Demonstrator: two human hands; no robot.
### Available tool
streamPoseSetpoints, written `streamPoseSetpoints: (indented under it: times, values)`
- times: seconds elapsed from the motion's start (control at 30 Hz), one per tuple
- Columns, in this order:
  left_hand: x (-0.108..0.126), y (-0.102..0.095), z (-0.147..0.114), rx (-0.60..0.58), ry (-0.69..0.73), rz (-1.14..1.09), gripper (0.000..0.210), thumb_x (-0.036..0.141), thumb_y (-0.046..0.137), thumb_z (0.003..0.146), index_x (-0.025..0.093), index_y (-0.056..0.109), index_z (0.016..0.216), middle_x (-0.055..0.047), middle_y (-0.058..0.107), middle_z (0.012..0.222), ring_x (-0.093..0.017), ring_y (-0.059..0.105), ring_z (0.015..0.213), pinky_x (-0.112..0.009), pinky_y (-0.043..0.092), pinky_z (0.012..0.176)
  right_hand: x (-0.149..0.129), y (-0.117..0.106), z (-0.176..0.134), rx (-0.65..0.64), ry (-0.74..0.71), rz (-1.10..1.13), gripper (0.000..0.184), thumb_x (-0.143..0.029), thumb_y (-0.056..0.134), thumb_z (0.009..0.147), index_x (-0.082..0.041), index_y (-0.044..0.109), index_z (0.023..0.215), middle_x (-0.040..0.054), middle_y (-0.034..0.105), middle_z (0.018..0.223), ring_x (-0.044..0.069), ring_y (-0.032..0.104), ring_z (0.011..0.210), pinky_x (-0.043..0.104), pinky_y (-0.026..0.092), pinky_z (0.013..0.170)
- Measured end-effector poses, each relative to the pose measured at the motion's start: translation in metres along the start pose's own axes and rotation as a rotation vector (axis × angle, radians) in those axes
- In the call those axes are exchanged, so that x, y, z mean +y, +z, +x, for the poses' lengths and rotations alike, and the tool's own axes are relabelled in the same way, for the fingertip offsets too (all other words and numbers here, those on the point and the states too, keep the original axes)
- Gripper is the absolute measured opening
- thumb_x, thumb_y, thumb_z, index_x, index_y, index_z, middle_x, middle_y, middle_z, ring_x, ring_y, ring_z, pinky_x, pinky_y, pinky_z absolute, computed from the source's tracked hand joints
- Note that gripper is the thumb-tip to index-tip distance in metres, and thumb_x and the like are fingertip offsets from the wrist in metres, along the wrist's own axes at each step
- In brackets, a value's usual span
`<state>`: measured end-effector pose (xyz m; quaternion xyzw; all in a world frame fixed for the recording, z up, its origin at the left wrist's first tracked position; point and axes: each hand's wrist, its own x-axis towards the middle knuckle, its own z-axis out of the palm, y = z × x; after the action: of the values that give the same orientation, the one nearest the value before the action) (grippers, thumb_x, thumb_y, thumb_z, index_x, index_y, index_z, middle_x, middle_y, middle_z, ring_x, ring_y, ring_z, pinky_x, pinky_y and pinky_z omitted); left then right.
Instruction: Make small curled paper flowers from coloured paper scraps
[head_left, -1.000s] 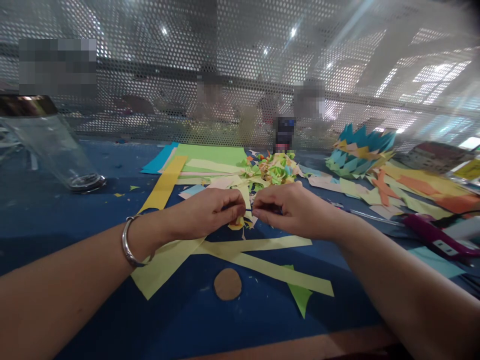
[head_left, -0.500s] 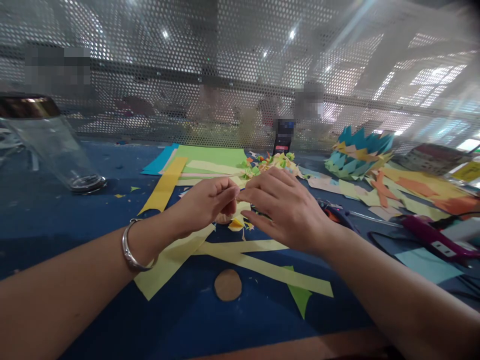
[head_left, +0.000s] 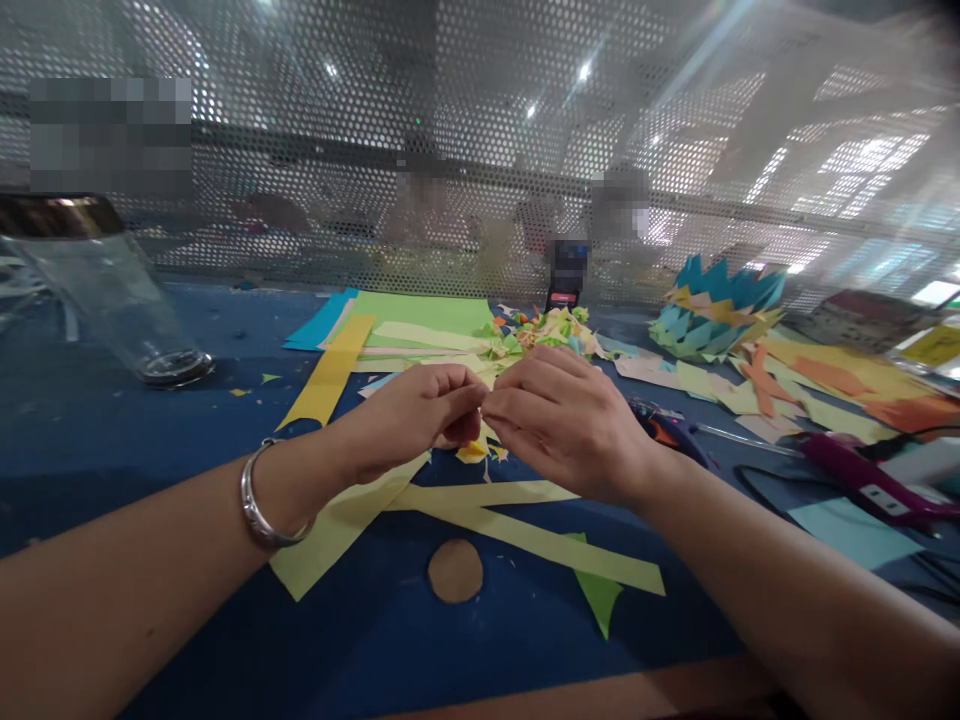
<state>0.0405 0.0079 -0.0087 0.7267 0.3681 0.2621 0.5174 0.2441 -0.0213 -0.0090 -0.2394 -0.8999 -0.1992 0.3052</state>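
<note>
My left hand (head_left: 429, 412) and right hand (head_left: 564, 422) close together, curled narrow; cannot tell whether holding anything. Brown disc (head_left: 455, 571) nearer, on blue surface (head_left: 352, 645).

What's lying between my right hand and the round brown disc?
Two pale yellow paper strips lie between your right hand and the round brown disc. That shows in the head view, the only view here.
</note>
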Motion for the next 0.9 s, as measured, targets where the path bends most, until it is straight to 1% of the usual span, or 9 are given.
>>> streamPoseSetpoints:
  times: [0.13, 0.3, 0.4, 0.53, 0.67, 0.73, 0.8, 0.9]
  values:
    - [0.0, 0.001, 0.001, 0.012, -0.014, 0.0, 0.032, 0.039, 0.05, 0.098, 0.016, 0.053, 0.075, 0.002, 0.053, 0.067, -0.009, 0.047, 0.061, -0.022, 0.04, 0.062, 0.0, 0.001, 0.0, -0.008, 0.007, -0.005, 0.017, -0.017, 0.054, 0.096, -0.014, 0.07, 0.091, 0.01, 0.069, 0.091, 0.022, 0.058, 0.085, 0.038, 0.047, 0.078]
    - [0.003, -0.001, 0.0, 0.043, 0.037, 0.154, 0.03, 0.038, 0.049, 0.098, 0.017, 0.053, 0.077, 0.001, 0.057, 0.066, -0.01, 0.049, 0.059, -0.023, 0.041, 0.059, 0.001, 0.002, 0.0, 0.007, 0.054, 0.067, 0.014, -0.019, 0.055, 0.096, -0.015, 0.068, 0.092, 0.0094, 0.068, 0.09, 0.022, 0.059, 0.086, 0.037, 0.048, 0.081]
    - [0.003, -0.004, 0.001, 0.065, 0.072, 0.224, 0.031, 0.042, 0.048, 0.098, 0.018, 0.054, 0.079, -0.001, 0.06, 0.07, -0.011, 0.053, 0.061, -0.024, 0.044, 0.06, 0.004, -0.001, -0.001, 0.076, 0.142, 0.107, 0.011, -0.021, 0.058, 0.095, -0.016, 0.066, 0.091, 0.0086, 0.068, 0.088, 0.022, 0.06, 0.086, 0.037, 0.048, 0.082]
    - [0.003, -0.005, 0.002, 0.085, 0.093, 0.312, 0.032, 0.042, 0.046, 0.099, 0.018, 0.055, 0.08, -0.002, 0.063, 0.073, -0.011, 0.057, 0.061, -0.024, 0.046, 0.06, 0.011, -0.005, -0.002, 0.173, 0.254, 0.073, 0.009, -0.021, 0.059, 0.094, -0.018, 0.064, 0.087, 0.0076, 0.068, 0.086, 0.021, 0.061, 0.083, 0.037, 0.047, 0.081]
    - [0.001, -0.008, 0.002, 0.089, 0.123, 0.379, 0.031, 0.043, 0.044, 0.099, 0.018, 0.055, 0.083, -0.002, 0.064, 0.074, -0.012, 0.059, 0.062, -0.025, 0.047, 0.061, 0.017, -0.006, -0.004, 0.169, 0.347, 0.001, 0.008, -0.023, 0.059, 0.093, -0.019, 0.065, 0.088, 0.007, 0.068, 0.087, 0.023, 0.061, 0.086, 0.039, 0.045, 0.084]
    - [-0.001, -0.01, 0.002, 0.103, 0.163, 0.426, 0.031, 0.043, 0.043, 0.1, 0.019, 0.056, 0.084, -0.002, 0.065, 0.075, -0.013, 0.06, 0.065, -0.027, 0.047, 0.064, 0.017, -0.006, -0.005, 0.159, 0.389, -0.004, 0.009, -0.024, 0.06, 0.093, -0.019, 0.065, 0.088, 0.0066, 0.068, 0.086, 0.023, 0.06, 0.087, 0.039, 0.045, 0.084]
    - [-0.001, -0.012, 0.002, 0.14, 0.224, 0.501, 0.03, 0.041, 0.042, 0.101, 0.02, 0.056, 0.086, -0.002, 0.065, 0.077, -0.014, 0.06, 0.068, -0.028, 0.046, 0.068, 0.017, -0.005, -0.004, 0.182, 0.442, 0.044, 0.01, -0.025, 0.062, 0.092, -0.019, 0.066, 0.086, 0.0058, 0.067, 0.084, 0.021, 0.061, 0.084, 0.037, 0.046, 0.08]
    - [0.0, -0.012, 0.0, 0.198, 0.324, 0.583, 0.027, 0.038, 0.042, 0.102, 0.02, 0.057, 0.089, -0.001, 0.066, 0.077, -0.014, 0.06, 0.07, -0.028, 0.044, 0.068, 0.017, -0.005, -0.002, 0.23, 0.61, 0.22, 0.017, -0.033, 0.066, 0.091, -0.018, 0.066, 0.082, 0.0032, 0.066, 0.078, 0.016, 0.059, 0.071, 0.03, 0.047, 0.067]
